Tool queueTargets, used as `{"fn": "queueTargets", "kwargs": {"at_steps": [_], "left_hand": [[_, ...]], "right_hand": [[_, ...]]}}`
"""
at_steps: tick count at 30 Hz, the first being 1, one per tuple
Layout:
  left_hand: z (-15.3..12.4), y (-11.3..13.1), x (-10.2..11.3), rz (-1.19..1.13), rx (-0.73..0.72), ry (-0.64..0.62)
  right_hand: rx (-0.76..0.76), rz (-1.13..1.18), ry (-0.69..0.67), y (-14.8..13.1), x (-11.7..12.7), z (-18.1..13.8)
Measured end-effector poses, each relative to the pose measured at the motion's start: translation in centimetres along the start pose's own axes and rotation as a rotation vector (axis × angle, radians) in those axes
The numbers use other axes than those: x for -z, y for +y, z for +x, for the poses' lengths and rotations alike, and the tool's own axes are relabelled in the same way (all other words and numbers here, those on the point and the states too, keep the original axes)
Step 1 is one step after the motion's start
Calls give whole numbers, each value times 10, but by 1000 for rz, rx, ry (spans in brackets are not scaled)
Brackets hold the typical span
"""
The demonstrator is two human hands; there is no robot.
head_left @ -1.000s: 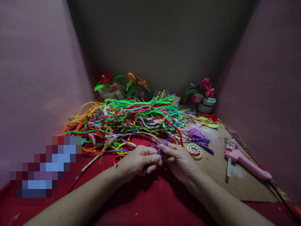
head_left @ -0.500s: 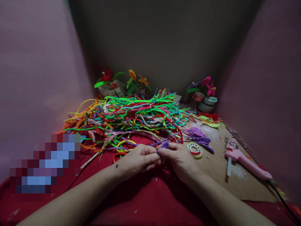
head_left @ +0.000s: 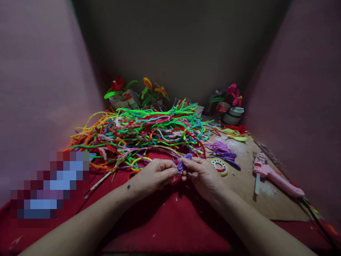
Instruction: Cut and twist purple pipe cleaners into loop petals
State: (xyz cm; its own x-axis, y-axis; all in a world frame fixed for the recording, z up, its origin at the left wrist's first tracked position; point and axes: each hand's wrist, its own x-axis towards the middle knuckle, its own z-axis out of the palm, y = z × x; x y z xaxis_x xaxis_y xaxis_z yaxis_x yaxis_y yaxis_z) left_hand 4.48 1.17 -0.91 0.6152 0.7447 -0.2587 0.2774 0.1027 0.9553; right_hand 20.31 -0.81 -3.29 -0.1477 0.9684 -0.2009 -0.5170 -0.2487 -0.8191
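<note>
Over red cloth [head_left: 170,227], purple pipe cleaner [head_left: 182,164] sits pinched between both hands' fingers [head_left: 170,171].

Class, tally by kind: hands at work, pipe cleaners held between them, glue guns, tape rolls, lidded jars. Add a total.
Hands: 2, left hand and right hand
Held purple pipe cleaner: 1
Pink glue gun: 1
Tape roll: 1
Lidded jar: 1
Total: 6
</note>
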Motion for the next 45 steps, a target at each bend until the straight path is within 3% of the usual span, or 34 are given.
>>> {"fn": "queueTargets", "kwargs": {"at_steps": [10,16,24,27,33,39,42,45], "left_hand": [[0,2,2,68,-31,46],[-3,1,8,-189,-81,60],[-5,0,6,-332,-66,66],[-6,2,3,-189,-153,126],[-10,8,-6,191,-520,353],[-14,3,-7,327,-656,352],[-12,-1,1,600,-840,370],[-9,-4,10,966,-937,300]], "right_hand": [[54,-19,-10,-1,4,2],[13,9,27,-3,7,3],[-37,65,55,-5,7,5],[-76,105,50,-4,7,6],[-74,106,1,1,5,6],[-117,40,-105,2,3,0],[-107,-15,-108,1,3,-1],[-105,-89,-105,0,3,-1]]}}
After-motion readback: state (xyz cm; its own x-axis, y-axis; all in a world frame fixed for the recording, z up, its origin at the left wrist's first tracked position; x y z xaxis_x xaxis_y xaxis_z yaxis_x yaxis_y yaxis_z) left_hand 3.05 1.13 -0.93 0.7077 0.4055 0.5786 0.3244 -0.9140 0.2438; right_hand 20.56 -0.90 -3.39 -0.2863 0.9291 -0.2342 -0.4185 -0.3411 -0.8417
